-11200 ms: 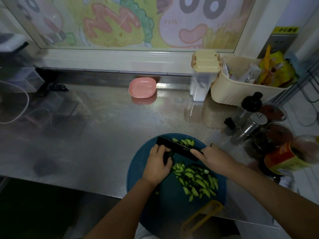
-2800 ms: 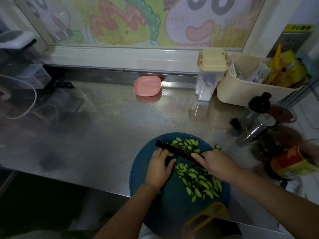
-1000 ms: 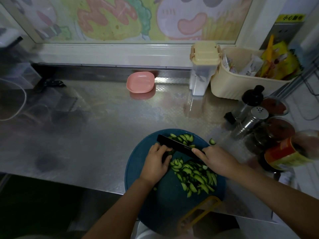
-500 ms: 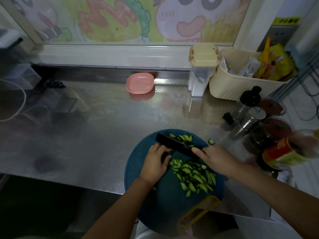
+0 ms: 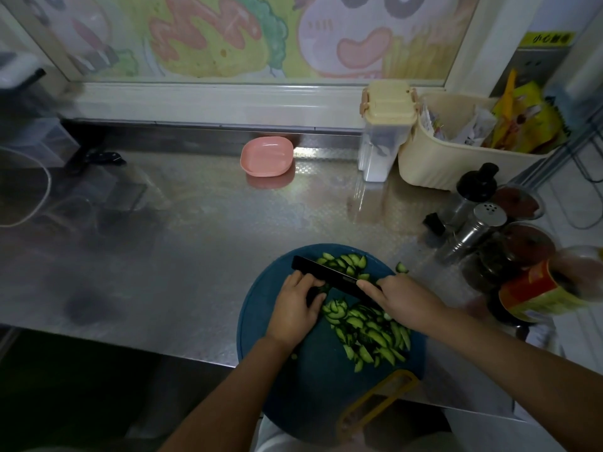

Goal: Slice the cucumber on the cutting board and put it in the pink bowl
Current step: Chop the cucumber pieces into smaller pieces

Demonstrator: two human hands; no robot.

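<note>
From my head camera, looking down, my left hand [image 5: 295, 309] is curled over the last dark stub of cucumber [image 5: 316, 293], fingers bent and pinning it to the round blue cutting board [image 5: 261, 308]; only a small end of it shows past my knuckles. My right hand [image 5: 399, 300] is closed around the handle of the black knife [image 5: 326, 275], forefinger laid along the spine, and the blade runs from that hand up and to the left, crossing just in front of my left fingertips. The stub's long axis I judge to lie across the blade, though too little shows to be certain. Cut slices sit in two lots: a big heap [image 5: 368, 334] on my side of the knife, under my right wrist, and a smaller cluster [image 5: 346, 263] beyond the blade at the board's far edge; one stray piece [image 5: 402, 267] lies off the board on the steel counter [image 5: 163, 256]. The pink bowl [image 5: 267, 156] is well apart, straight ahead and slightly left at the back of the counter, empty as far as I can see. My left hand is nearer to it, so I'd expect to carry the slices forward across the bare steel once this stub is done.
</note>
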